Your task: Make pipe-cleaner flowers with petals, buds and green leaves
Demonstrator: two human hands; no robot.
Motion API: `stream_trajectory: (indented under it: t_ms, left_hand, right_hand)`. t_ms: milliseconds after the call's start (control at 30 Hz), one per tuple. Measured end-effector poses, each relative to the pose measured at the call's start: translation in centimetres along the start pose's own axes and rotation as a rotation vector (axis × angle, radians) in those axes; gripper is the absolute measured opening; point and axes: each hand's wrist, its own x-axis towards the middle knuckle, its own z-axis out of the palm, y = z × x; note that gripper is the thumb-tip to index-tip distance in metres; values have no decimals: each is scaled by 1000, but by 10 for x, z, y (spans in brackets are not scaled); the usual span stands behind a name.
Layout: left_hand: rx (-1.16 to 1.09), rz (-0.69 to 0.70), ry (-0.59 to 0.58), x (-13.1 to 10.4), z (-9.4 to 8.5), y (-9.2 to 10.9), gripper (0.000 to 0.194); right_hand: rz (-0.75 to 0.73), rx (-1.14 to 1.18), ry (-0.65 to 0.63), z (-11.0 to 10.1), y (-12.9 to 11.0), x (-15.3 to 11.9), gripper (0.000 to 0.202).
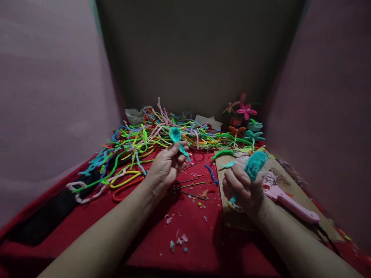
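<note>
Between the thumb and fingers of my left hand (pixel 168 164) is a small teal fuzzy piece (pixel 175 134), its rounded, cupped end up and a twisted tail hanging below the fingers. My right hand (pixel 242 187) is closed around a larger teal fuzzy petal (pixel 255 165), which leans up to the right, with its tip poking out under the fingers. The two pieces are held apart above the red cloth. A teal leaf-like piece (pixel 228 164) lies just behind my right hand.
Many coloured pipe cleaners (pixel 136 143) are heaped at the back. A pink hot tool (pixel 292 204) with a cord rests on a brown board (pixel 307 197) at right. Fuzzy flowers (pixel 247 111) stand behind it. Thin sticks (pixel 193 184) and fluff scraps lie on the red cloth (pixel 194 227).
</note>
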Motion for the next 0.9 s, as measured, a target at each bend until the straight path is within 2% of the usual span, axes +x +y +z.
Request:
stream_trajectory:
  t_ms: [133,233,367,600,733,900]
  left_hand:
    - [32,-10,-137,-5,2,-2,21]
    - [76,-25,-190,-9,4,-4,22]
    - [111,-25,-205,-11,5,-5,22]
    - [178,-29,-202,-10,4,-7,25]
    - [289,34,-200,-12,5,-8,24]
    - [666,230,-167,-21,12,-9,18]
  right_hand:
    - [56,8,118,-7,-1,0,13]
    - [108,10,247,-13,-3,2,13]
    - [123,-30,414,-15,-3,6,21]
    - [74,-86,519,-11,-2,14,21]
    - [35,-142,569,-11,-1,17,16]
    - [-40,-256,652,-10,2,21,19]
